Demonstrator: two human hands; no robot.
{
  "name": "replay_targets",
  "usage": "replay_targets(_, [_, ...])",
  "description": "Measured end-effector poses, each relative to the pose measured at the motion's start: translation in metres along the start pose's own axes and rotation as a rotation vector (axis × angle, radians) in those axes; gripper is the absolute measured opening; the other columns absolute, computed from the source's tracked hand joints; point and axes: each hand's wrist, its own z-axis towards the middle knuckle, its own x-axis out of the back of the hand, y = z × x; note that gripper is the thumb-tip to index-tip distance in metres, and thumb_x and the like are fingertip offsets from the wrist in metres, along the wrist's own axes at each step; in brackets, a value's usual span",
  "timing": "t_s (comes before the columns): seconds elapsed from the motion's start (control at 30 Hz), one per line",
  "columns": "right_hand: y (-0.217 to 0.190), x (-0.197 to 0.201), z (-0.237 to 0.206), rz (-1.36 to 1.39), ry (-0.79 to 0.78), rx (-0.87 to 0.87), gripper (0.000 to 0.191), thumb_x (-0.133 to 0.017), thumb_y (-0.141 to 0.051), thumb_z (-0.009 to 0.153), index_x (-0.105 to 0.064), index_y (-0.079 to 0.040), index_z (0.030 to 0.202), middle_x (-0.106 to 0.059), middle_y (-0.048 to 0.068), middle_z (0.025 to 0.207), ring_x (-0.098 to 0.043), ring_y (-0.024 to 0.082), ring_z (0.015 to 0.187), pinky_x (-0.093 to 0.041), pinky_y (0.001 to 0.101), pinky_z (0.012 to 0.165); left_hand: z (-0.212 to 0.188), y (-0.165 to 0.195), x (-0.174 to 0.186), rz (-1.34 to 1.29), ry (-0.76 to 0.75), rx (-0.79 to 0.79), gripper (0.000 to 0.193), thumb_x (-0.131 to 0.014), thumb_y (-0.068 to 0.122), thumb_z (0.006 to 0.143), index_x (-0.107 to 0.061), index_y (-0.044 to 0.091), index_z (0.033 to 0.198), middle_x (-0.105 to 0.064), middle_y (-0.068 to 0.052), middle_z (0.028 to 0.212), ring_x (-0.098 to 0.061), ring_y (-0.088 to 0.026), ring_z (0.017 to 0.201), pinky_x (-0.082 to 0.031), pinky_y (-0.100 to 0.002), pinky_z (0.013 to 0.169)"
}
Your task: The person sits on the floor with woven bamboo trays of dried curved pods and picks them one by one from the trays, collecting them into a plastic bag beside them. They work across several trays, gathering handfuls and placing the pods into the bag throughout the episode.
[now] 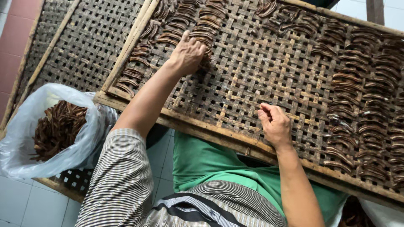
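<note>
A woven bamboo tray (261, 71) in a wooden frame lies in front of me. Rows of thin, curved brown dried strips (366, 105) cover its right side and far edge. My left hand (188, 54) reaches out over the tray's far left part, fingers curled down onto a cluster of strips (202, 35). Whether it grips any of them is hidden. My right hand (274, 124) rests on the tray's near part, fingers pinched together, close to the bare weave and left of the right-hand rows.
A clear plastic bag (25, 122) full of the same brown strips (57, 128) sits at the left on a second woven tray (84, 46). White floor tiles (17, 201) show below. My green trousers and striped shirt fill the lower middle.
</note>
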Motion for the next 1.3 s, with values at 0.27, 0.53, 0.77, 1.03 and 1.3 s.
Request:
replay_targets(0.27, [-0.002, 0.004, 0.012, 0.008, -0.013, -0.039, 0.022, -0.073, -0.018, 0.1, -0.072, -0.004, 0.117, -0.072, 0.01, 0.098, -0.069, 0.015, 0.079, -0.056, 0.0292, 0.071, 0.014, -0.013, 0.022, -0.043, -0.215, 0.014, 0.039, -0.06, 0.037, 0.103, -0.064, -0.002, 0.108, -0.066, -0.018, 0.109, -0.062, -0.032, 0.112, -0.03, -0.055, 0.123])
replay_targets(0.53, [-0.007, 0.002, 0.023, -0.045, -0.044, -0.061, 0.024, -0.072, -0.02, 0.1, -0.073, -0.004, 0.118, -0.073, 0.008, 0.099, -0.069, 0.014, 0.079, -0.056, 0.0276, 0.068, 0.047, -0.022, 0.011, -0.227, 0.019, 0.08, 0.048, -0.065, 0.005, 0.082, -0.057, -0.003, 0.129, -0.059, -0.023, 0.12, -0.058, -0.036, 0.112, -0.049, -0.051, 0.09])
replay_targets(0.77, [-0.023, 0.008, 0.018, 0.0, -0.011, -0.05, 0.023, -0.072, -0.018, 0.1, -0.072, -0.004, 0.118, -0.073, 0.009, 0.1, -0.07, 0.015, 0.081, -0.056, 0.0285, 0.073, 0.034, -0.027, 0.03, -0.137, 0.085, 0.121, 0.035, -0.07, 0.014, 0.075, -0.065, 0.002, 0.107, -0.06, -0.022, 0.118, -0.056, -0.035, 0.116, -0.043, -0.047, 0.098])
replay_targets(1.03, [-0.021, 0.011, 0.017, -0.049, -0.017, -0.041, 0.025, -0.072, -0.022, 0.099, -0.073, -0.005, 0.117, -0.073, 0.011, 0.102, -0.07, 0.02, 0.083, -0.056, 0.0325, 0.076, -0.009, -0.029, 0.029, -0.591, 0.556, 0.158, 0.022, -0.076, 0.018, 0.097, -0.062, 0.007, 0.11, -0.071, -0.011, 0.108, -0.069, -0.027, 0.104, -0.054, -0.04, 0.086])
replay_targets(1.3, [-0.032, 0.019, 0.007, -0.086, -0.065, 0.031, 0.028, -0.068, -0.024, 0.109, -0.072, -0.003, 0.127, -0.072, 0.016, 0.113, -0.07, 0.025, 0.098, -0.055, 0.0361, 0.088, -0.18, -0.048, 0.061, -1.787, 0.969, 0.499, 0.029, -0.072, 0.012, 0.105, -0.062, 0.004, 0.131, -0.071, -0.005, 0.104, -0.066, -0.017, 0.085, -0.056, -0.035, 0.071])
